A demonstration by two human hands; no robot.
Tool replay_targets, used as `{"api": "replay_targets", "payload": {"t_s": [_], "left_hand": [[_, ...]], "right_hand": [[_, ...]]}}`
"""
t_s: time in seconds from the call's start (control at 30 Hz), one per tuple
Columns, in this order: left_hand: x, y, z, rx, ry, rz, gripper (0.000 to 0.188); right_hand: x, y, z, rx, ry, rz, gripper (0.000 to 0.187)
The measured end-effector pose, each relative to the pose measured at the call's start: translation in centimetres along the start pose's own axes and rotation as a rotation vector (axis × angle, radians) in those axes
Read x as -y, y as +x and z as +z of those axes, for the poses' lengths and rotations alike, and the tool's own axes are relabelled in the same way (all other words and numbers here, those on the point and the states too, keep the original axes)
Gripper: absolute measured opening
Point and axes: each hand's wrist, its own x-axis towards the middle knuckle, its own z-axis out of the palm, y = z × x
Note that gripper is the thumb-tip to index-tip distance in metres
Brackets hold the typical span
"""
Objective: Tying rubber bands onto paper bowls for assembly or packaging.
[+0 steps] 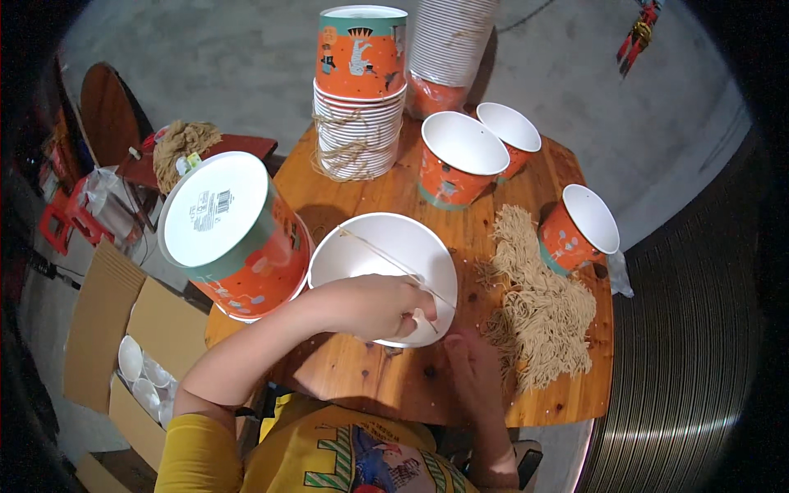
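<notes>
A white-lined paper bucket stands open-side up in front of me. A thin beige cord runs slantwise across its mouth to the right rim. My left hand reaches over the near part of the mouth. Its fingers are bent together at the cord by the right inner wall. My right hand is low beside the near right rim, its fingers curled in shadow; what they hold, if anything, is hidden. To its right lies a heap of cut beige cords.
Upside-down orange buckets stand at left, and a tall stack at the back. Upright buckets and another sit right on the wooden table. A bagged stack stands behind; an open carton sits lower left.
</notes>
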Motion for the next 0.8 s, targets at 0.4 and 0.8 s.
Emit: {"api": "replay_targets", "payload": {"t_s": [0.4,0.8], "left_hand": [[-0.4,-0.5,-0.2,-0.172,-0.078,0.025,0.017],[-1.3,0.8,-0.6,0.043,-1.053,-0.046,0.018]], "right_hand": [[1.1,-0.2,0.1,-0.091,0.032,0.004,0.023],[1.7,1.7,-0.4,-0.211,0.567,-0.023,0.010]]}}
